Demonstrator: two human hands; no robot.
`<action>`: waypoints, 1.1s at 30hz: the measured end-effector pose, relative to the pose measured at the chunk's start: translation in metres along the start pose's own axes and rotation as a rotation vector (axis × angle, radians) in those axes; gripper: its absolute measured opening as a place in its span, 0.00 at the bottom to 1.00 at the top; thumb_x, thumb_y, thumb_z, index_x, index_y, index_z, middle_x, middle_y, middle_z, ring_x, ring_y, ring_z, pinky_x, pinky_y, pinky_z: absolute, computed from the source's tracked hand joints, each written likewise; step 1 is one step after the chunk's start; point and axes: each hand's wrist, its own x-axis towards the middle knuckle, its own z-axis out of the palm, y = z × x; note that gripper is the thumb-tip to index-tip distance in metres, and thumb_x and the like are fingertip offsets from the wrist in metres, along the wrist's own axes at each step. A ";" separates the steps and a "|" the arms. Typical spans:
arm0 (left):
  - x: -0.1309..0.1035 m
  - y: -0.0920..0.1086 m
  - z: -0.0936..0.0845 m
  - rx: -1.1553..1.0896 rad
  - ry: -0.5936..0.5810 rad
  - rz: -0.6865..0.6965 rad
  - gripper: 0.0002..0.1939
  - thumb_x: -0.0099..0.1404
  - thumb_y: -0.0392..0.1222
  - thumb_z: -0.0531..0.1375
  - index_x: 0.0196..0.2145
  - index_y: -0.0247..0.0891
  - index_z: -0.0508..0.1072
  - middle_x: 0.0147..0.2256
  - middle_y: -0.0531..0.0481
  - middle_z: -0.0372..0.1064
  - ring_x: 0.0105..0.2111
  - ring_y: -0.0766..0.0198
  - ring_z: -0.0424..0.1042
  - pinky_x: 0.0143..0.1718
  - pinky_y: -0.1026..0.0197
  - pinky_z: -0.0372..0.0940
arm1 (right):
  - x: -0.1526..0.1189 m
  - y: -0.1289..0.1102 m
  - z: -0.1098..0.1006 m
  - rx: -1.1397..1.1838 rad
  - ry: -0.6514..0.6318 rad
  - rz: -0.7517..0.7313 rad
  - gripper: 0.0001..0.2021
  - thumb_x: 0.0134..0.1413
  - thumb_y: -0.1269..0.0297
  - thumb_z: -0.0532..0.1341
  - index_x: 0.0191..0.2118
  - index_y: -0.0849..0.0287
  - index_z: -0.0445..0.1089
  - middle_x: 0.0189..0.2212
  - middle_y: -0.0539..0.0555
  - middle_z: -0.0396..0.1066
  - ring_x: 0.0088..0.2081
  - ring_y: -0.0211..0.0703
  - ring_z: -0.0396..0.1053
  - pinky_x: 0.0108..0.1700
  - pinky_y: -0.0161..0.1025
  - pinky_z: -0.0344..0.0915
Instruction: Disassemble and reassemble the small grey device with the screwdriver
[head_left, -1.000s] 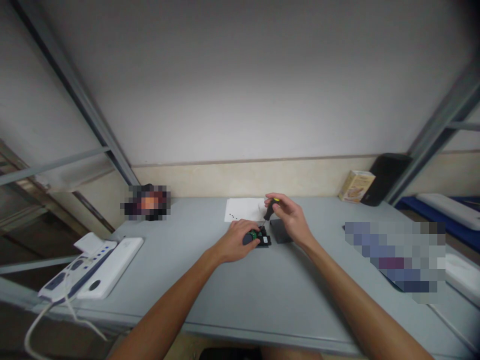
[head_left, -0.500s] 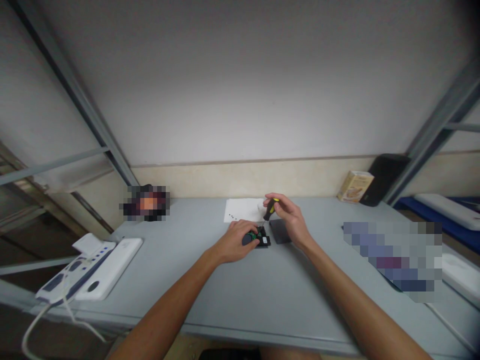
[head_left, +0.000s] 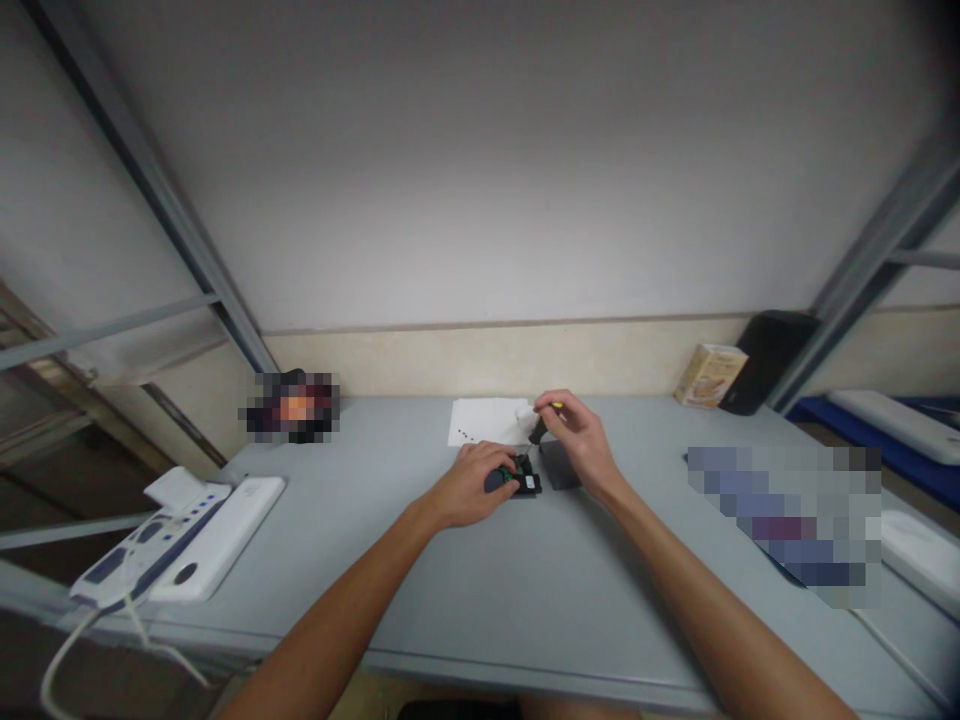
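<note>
My left hand point(head_left: 478, 486) is closed around the left part of a small black device point(head_left: 529, 484) with a green circuit board showing. The device lies on the grey table, partly covered by my fingers. In my right hand point(head_left: 581, 437) is a black and yellow screwdriver point(head_left: 538, 430), tilted, its tip pointing down at the device. Whether the tip sits in a screw is too small to tell. A dark grey flat piece point(head_left: 559, 466) lies right of the device, partly behind my right hand. Beyond my hands rests white paper point(head_left: 480, 412) with several tiny dark screws point(head_left: 465, 435) on it.
On the left of the table point(head_left: 480, 590) lie a power strip point(head_left: 142, 545) and a white box-shaped device point(head_left: 225, 540) with cables. At the back right stand a yellowish box point(head_left: 709, 376) and a black case point(head_left: 769, 360). Blurred-out items lie at both sides.
My right fingers have shifted around the screwdriver's handle, covering more of its yellow part. My left hand and the device stay in place.
</note>
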 end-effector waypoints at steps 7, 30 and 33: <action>0.000 0.000 -0.001 -0.007 0.000 0.006 0.05 0.70 0.42 0.62 0.43 0.43 0.73 0.55 0.49 0.72 0.55 0.56 0.69 0.60 0.50 0.57 | 0.001 0.000 -0.002 0.075 -0.063 0.039 0.14 0.64 0.53 0.60 0.50 0.52 0.74 0.38 0.52 0.73 0.40 0.44 0.70 0.44 0.40 0.66; 0.006 -0.021 0.001 -0.147 0.186 -0.068 0.07 0.70 0.44 0.61 0.42 0.40 0.75 0.47 0.46 0.76 0.48 0.58 0.73 0.55 0.54 0.64 | 0.000 0.006 0.000 -0.012 0.018 0.012 0.11 0.60 0.52 0.64 0.41 0.54 0.75 0.38 0.52 0.71 0.37 0.42 0.69 0.40 0.38 0.67; 0.009 -0.051 -0.026 -0.150 0.530 -0.365 0.10 0.70 0.44 0.57 0.43 0.37 0.74 0.36 0.47 0.75 0.35 0.62 0.74 0.41 0.60 0.69 | 0.001 0.008 -0.001 -0.010 0.017 0.014 0.11 0.61 0.53 0.64 0.42 0.54 0.75 0.39 0.53 0.70 0.38 0.42 0.69 0.41 0.37 0.66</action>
